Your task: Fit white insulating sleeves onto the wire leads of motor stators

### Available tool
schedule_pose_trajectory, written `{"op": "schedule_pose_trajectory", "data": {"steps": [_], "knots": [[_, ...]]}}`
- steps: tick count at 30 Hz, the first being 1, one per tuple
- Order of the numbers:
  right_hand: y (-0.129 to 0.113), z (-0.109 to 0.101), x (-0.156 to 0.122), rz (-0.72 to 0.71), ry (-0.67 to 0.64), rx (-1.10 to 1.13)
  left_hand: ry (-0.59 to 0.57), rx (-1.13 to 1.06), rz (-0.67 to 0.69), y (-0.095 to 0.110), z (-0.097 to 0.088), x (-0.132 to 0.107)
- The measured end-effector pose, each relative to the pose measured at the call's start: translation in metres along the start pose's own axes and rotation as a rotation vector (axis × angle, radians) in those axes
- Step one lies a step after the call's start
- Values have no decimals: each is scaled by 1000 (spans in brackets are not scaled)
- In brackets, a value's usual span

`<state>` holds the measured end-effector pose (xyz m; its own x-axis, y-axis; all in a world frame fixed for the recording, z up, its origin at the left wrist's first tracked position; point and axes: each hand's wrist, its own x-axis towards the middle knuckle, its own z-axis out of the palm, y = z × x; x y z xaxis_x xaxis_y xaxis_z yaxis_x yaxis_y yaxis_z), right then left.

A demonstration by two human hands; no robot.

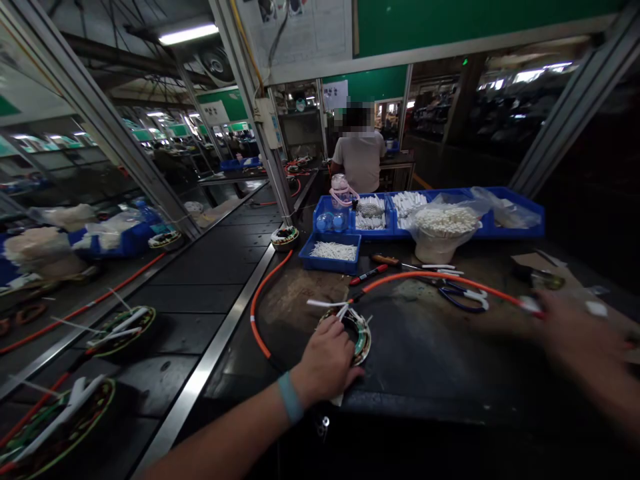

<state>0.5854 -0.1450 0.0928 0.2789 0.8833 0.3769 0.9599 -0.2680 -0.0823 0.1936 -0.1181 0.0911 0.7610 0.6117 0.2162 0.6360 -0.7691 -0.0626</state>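
Note:
My left hand [327, 357], with a teal band at its wrist, is closed over the near left side of a ring-shaped motor stator [364, 343] lying on the dark bench. White sleeves and wire ends [343, 310] stick out at the stator's top. From there an orange cable [440, 274] arcs to the right. My right hand [575, 333] is smeared by motion at the far right, its fingers closed around the cable's end, just past a white band [529, 305]. Its fingertips are not sharp.
Blue bins [390, 217] and a tray [330, 265] hold white sleeves, beside a bagged tub [440, 243]. A red marker [369, 275] and pliers [463, 293] lie on the bench. More stators [123, 331] sit on the conveyor [220, 273] at left. A person [361, 157] sits ahead.

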Motion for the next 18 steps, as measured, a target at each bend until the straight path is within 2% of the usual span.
{"op": "schedule_pose_trajectory", "data": {"steps": [1,2,5,7,10,13,15,18], "knots": [[-31,2,1,9,-163,-41,18,9,-50,8,0,5],[-62,5,1,-101,-315,-47,21,11,-81,13,-1,10],[-141,13,0,-351,-428,-15,-56,-60,-54,9,-14,15],[-167,20,1,-420,-454,-9,-123,-148,-2,-3,-23,8],[-173,33,7,-442,-483,-26,-193,-214,-6,-16,-23,-8],[-169,43,12,-463,-492,-42,-223,-208,-94,-12,-11,-21],[-171,44,11,-506,-470,-30,-197,-206,-188,-5,-6,-25],[-178,37,3,-617,-419,23,-140,-225,-279,0,-8,-25]]}}
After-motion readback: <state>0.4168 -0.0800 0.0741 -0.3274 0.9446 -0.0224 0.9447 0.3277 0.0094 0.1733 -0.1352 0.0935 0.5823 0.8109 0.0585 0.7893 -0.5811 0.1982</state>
